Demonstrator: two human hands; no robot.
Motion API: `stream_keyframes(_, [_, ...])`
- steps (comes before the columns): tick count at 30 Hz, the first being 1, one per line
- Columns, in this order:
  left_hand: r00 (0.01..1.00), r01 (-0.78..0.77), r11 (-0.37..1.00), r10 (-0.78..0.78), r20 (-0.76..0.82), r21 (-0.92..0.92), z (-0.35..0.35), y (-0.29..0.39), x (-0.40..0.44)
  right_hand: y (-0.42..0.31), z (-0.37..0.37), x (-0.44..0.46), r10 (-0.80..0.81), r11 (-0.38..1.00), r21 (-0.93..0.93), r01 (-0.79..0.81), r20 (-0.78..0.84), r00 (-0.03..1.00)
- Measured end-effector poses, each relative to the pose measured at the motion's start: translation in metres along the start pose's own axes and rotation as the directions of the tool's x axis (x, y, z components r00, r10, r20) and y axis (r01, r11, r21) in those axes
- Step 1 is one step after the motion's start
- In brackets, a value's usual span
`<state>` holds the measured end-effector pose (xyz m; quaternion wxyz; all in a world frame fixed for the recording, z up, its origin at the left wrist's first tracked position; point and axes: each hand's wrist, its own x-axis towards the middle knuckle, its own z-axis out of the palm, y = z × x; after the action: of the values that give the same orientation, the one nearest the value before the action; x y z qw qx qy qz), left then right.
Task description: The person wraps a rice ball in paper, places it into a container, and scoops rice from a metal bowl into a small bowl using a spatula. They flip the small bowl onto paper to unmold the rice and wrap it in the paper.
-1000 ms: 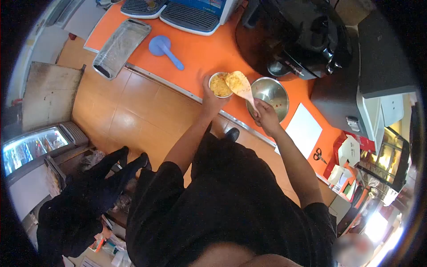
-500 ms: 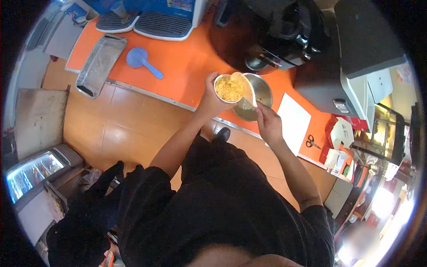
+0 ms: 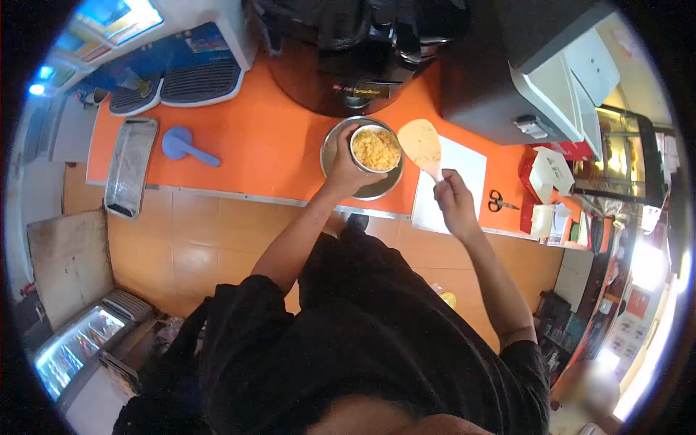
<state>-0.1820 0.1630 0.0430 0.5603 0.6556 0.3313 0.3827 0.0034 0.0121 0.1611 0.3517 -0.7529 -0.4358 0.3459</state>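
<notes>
My left hand (image 3: 349, 168) is wrapped around a white cup of yellow fried rice (image 3: 375, 149), tilted toward me over a round metal bowl (image 3: 330, 148). In my right hand (image 3: 455, 199) is the handle of a pale rice paddle (image 3: 420, 145), its broad blade raised just right of the cup. A few brown bits cling to the blade. Much of the metal bowl is hidden by the cup and my left hand. Below the paddle lies a white sheet (image 3: 461, 174) on the orange counter.
Behind the bowl stands a large black cooker (image 3: 348, 58). A blue ladle (image 3: 187, 146) and a metal tray (image 3: 130, 168) lie at left on the orange counter (image 3: 250, 148). Scissors (image 3: 502, 202) and an open white-and-red box (image 3: 545, 176) are at right.
The paddle has moved from the cup's rim to the right, clear of the cup and bowl. The cup now sits over the bowl. My view has turned and shifted.
</notes>
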Motion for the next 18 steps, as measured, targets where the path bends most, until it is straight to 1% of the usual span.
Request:
stream_keyframes(1, [0.999,0.034,0.999,-0.034,0.010,-0.015,0.002,-0.005,0.002,-0.003,-0.005,0.008,0.079,0.973,0.211,-0.088,0.049,0.996])
stream_keyframes(2, [0.999,0.032,0.999,-0.031,0.019,-0.012,0.004,-0.016,0.005,-0.010,-0.008,0.013,0.161,0.926,0.333,-0.178,0.079,0.984])
stream_keyframes(3, [0.994,0.098,0.972,-0.085,0.067,-0.214,0.007,-0.022,0.007,-0.017,-0.009,0.017,0.163,0.925,0.336,-0.179,0.075,0.984])
stream_keyframes(4, [0.984,0.168,0.898,-0.130,0.119,-0.406,0.009,-0.029,0.009,-0.022,-0.011,0.022,0.192,0.905,0.361,-0.225,0.127,0.973])
stream_keyframes(5, [0.985,0.168,0.897,-0.133,0.114,-0.409,0.010,-0.035,0.006,-0.024,-0.012,0.027,0.217,0.884,0.379,-0.273,0.184,0.959])
stream_keyframes(6, [0.971,0.240,0.715,-0.173,0.166,-0.656,0.006,-0.018,0.001,-0.024,-0.011,0.030,0.235,0.880,0.374,-0.292,0.191,0.953])
stream_keyframes(7, [0.956,0.288,0.462,-0.191,0.223,-0.839,0.006,-0.009,-0.002,-0.024,-0.010,0.033,0.236,0.884,0.362,-0.296,0.200,0.951])
stream_keyframes(8, [0.958,0.279,0.456,-0.198,0.209,-0.845,0.009,-0.012,-0.002,-0.024,-0.009,0.035,0.228,0.893,0.340,-0.296,0.224,0.947])
stream_keyframes(9, [0.957,0.285,0.288,-0.147,0.252,-0.914,0.012,-0.014,-0.003,-0.024,-0.007,0.036,0.221,0.901,0.318,-0.296,0.250,0.943])
stream_keyframes(10, [0.955,0.291,0.115,-0.086,0.282,-0.950,0.015,-0.016,-0.004,-0.029,-0.004,0.036,0.215,0.910,0.305,-0.283,0.238,0.947])
stream_keyframes(11, [0.959,0.278,0.118,-0.093,0.268,-0.953,0.017,-0.016,-0.006,-0.029,-0.002,0.037,0.211,0.911,0.300,-0.284,0.253,0.944])
stream_keyframes(13, [0.959,0.283,0.102,-0.023,0.283,-0.954,0.022,-0.009,-0.009,-0.029,0.003,0.037,0.188,0.948,0.202,-0.246,0.271,0.944])
stream_keyframes(14, [0.961,0.275,0.108,-0.028,0.274,-0.955,0.023,-0.006,-0.008,-0.030,0.006,0.037,0.201,0.951,0.177,-0.254,0.270,0.942])
stream_keyframes(15, [0.939,0.303,0.062,-0.190,0.287,-0.951,0.023,0.004,-0.004,-0.027,0.010,0.039,0.196,0.951,0.179,-0.252,0.279,0.940])
stream_keyframes(16, [0.890,0.321,0.010,-0.344,0.298,-0.947,0.023,0.012,-0.002,-0.020,0.015,0.041,0.171,0.976,0.083,-0.202,0.285,0.943])
stream_keyframes(17, [0.892,0.316,0.017,-0.347,0.291,-0.949,0.025,0.018,0.000,-0.018,0.020,0.043,0.144,0.989,-0.012,-0.147,0.292,0.946])
stream_keyframes(18, [0.885,0.298,0.060,-0.392,0.252,-0.953,0.026,0.022,0.002,-0.022,0.023,0.043,0.185,0.982,-0.081,-0.168,0.312,0.932])
